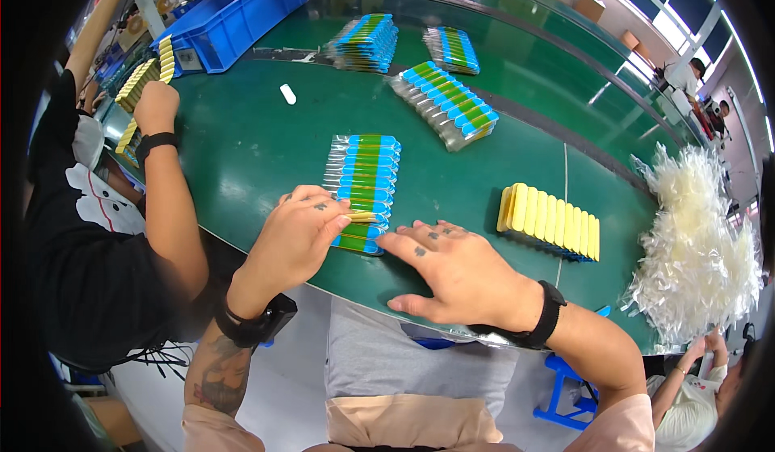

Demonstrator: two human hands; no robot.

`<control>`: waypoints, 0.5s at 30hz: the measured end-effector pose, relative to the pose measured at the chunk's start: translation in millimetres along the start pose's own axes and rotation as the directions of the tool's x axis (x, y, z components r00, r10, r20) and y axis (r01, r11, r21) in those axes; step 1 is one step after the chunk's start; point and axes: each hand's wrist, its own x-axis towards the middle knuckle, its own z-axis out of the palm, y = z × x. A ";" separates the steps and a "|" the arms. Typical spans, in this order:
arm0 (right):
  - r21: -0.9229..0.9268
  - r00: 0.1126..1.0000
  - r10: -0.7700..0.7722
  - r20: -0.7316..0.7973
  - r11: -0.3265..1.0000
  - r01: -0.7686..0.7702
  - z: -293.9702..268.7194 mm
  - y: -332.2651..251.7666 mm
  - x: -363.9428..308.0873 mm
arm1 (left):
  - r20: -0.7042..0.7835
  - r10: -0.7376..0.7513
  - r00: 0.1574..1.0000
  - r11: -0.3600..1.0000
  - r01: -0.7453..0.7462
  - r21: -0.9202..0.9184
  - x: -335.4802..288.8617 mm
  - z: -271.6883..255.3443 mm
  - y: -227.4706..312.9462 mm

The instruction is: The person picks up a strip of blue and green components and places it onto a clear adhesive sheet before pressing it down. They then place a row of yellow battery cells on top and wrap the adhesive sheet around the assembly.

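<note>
A row of blue and green round-ended packets (367,161) with clear film ends lies overlapped on the green table in front of me. Over its near end, my left hand (300,228) is closed, thumb and fingers pinching a flat yellow round-ended strip (365,217). My right hand (460,273) holds nothing; its fingers are apart, with the fingertips by the right edge of the packets and the thumb near the table's edge. To its right stands a row of yellow round-ended strips (550,219), leaning on one another.
Stacks of similar packets (448,105) lie farther back. A heap of clear plastic film (694,250) sits at the right edge. A blue bin (242,24) stands far left, near a small white oval piece (287,94). A co-worker's hand (157,109) handles yellow strips at left.
</note>
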 end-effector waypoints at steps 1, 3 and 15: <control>-0.064 0.999 -0.023 -0.026 0.998 0.022 1.7 -2.4 -0.5 | -0.029 0.006 1.000 1.000 -0.007 -0.026 1.3 1.0 -0.3; -0.201 0.993 -0.063 -0.103 0.979 0.041 11.9 -6.5 -1.4 | -0.054 0.045 0.998 0.998 -0.047 -0.032 2.2 1.7 0.4; -0.261 0.997 -0.018 -0.078 0.965 -0.003 16.9 -15.2 2.4 | -0.596 -0.583 0.551 0.398 -0.446 -0.802 19.8 -89.9 -3.4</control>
